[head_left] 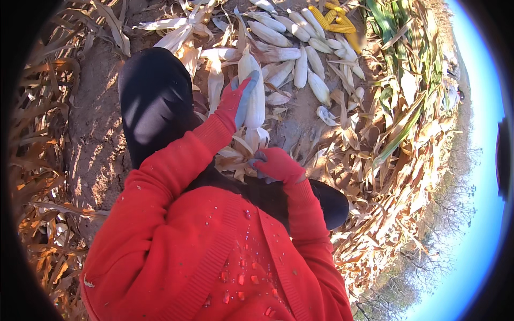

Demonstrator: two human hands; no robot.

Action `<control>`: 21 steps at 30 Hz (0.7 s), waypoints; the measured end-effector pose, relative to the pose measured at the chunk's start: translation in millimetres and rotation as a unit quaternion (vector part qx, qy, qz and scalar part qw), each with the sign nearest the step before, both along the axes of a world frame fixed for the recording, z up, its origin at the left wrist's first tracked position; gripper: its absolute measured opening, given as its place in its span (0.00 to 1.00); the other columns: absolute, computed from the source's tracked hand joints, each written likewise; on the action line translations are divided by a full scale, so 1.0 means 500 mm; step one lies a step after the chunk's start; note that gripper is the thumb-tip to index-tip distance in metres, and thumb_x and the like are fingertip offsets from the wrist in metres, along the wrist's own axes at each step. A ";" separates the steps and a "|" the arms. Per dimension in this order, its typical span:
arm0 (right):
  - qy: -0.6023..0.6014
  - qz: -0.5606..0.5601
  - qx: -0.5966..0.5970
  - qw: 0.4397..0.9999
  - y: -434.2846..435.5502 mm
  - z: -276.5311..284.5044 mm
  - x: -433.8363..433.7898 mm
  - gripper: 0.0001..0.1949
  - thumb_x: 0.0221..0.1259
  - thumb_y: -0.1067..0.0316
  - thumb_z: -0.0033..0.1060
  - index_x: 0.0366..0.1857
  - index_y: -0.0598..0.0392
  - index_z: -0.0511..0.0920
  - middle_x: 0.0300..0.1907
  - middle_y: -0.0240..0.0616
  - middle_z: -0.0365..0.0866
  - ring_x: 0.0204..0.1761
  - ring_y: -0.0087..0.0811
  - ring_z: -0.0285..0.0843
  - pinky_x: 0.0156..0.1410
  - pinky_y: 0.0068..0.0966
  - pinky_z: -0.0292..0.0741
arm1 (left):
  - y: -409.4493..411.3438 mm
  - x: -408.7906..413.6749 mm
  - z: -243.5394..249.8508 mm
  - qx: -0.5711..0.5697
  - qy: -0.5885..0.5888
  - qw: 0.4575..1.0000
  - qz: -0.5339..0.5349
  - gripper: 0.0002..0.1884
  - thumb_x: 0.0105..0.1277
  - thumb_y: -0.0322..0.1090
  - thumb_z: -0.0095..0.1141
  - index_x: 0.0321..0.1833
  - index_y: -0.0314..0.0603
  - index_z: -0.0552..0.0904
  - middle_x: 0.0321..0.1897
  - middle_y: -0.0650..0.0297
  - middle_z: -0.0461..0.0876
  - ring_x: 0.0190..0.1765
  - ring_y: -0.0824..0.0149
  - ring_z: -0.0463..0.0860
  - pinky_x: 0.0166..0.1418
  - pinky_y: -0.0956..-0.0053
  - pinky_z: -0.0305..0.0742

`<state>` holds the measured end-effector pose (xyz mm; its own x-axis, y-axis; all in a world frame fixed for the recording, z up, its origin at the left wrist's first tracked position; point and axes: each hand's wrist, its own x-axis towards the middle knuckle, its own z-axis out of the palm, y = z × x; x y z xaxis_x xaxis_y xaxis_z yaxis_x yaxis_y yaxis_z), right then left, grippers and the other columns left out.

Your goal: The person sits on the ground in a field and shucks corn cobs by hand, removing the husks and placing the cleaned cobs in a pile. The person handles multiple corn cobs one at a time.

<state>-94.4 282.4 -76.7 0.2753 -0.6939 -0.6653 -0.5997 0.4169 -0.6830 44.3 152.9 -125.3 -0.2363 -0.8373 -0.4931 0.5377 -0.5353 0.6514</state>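
Note:
My left hand (241, 96), in a red and grey glove, grips a corn cob (255, 94) that is pale and stands lengthwise between my knees. At the cob's lower end, my right hand (277, 163), gloved alike, is closed on the dry corn husk (237, 156) that fans out there. Peeled-back leaves lie around its fingers. Just beyond the held cob, many pale ears of corn (270, 34) lie in a loose pile on the soil. A few bare yellow corn cobs (341, 25) rest at the pile's far right.
Dry corn stalks and leaves (393, 192) are heaped along the right, with greener leaves (385, 28) near the top. More dry stalks (44, 132) line the left side beside bare soil (94, 160). My bent knee (156, 100) is left of the pile. Far right, people (451, 94) appear small.

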 end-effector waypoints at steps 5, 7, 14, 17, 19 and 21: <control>0.032 -0.362 -0.170 0.916 -0.031 -0.005 -0.105 0.18 0.69 0.53 0.57 0.47 0.59 0.79 0.36 0.39 0.86 0.29 0.22 0.80 0.32 0.20 0.74 | 0.004 0.000 0.000 -0.110 -0.017 0.989 -0.094 0.23 0.69 0.48 0.59 0.57 0.39 0.74 0.38 0.60 0.82 0.38 0.67 0.84 0.42 0.73 0.81; -0.030 -0.502 -0.172 0.847 -0.054 0.048 -0.120 0.21 0.69 0.50 0.56 0.51 0.59 0.79 0.38 0.40 0.86 0.34 0.24 0.83 0.37 0.21 0.77 | 0.014 0.000 0.009 -0.086 0.027 0.976 -0.200 0.23 0.70 0.48 0.58 0.58 0.39 0.73 0.38 0.60 0.82 0.37 0.68 0.84 0.42 0.73 0.81; -0.222 -0.498 -0.257 0.798 -0.072 0.040 -0.108 0.22 0.71 0.53 0.54 0.59 0.59 0.75 0.49 0.43 0.83 0.37 0.25 0.83 0.40 0.19 0.77 | 0.034 0.001 0.040 -0.107 0.137 0.913 -0.370 0.26 0.68 0.44 0.60 0.63 0.37 0.71 0.45 0.61 0.82 0.42 0.71 0.83 0.45 0.75 0.80; -0.189 -0.446 -0.291 0.825 -0.075 0.076 -0.071 0.20 0.69 0.60 0.59 0.58 0.62 0.75 0.47 0.39 0.83 0.39 0.21 0.81 0.43 0.16 0.75 | 0.036 -0.001 0.038 -0.135 0.089 0.907 -0.389 0.28 0.66 0.42 0.62 0.65 0.36 0.71 0.48 0.63 0.80 0.46 0.75 0.79 0.50 0.77 0.76; -0.161 -0.413 -0.282 0.851 -0.065 0.057 -0.084 0.19 0.67 0.65 0.61 0.58 0.63 0.76 0.46 0.36 0.83 0.40 0.19 0.79 0.46 0.16 0.75 | 0.042 -0.005 0.026 -0.222 0.002 0.888 -0.404 0.29 0.64 0.41 0.64 0.65 0.36 0.72 0.49 0.65 0.79 0.49 0.76 0.77 0.54 0.77 0.74; -0.136 -0.403 -0.268 0.864 -0.060 0.051 -0.093 0.16 0.66 0.67 0.61 0.54 0.64 0.78 0.42 0.33 0.83 0.39 0.18 0.78 0.45 0.17 0.74 | 0.045 -0.006 0.004 -0.225 0.006 0.880 -0.419 0.30 0.63 0.40 0.65 0.66 0.36 0.72 0.51 0.66 0.79 0.51 0.77 0.75 0.57 0.76 0.72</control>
<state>-141.2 252.2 -51.3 -0.3465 -0.9216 -0.1749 -0.0494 0.2041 -0.9777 41.1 175.5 -123.2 -0.8659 -0.4771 -0.1502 0.0852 -0.4365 0.8957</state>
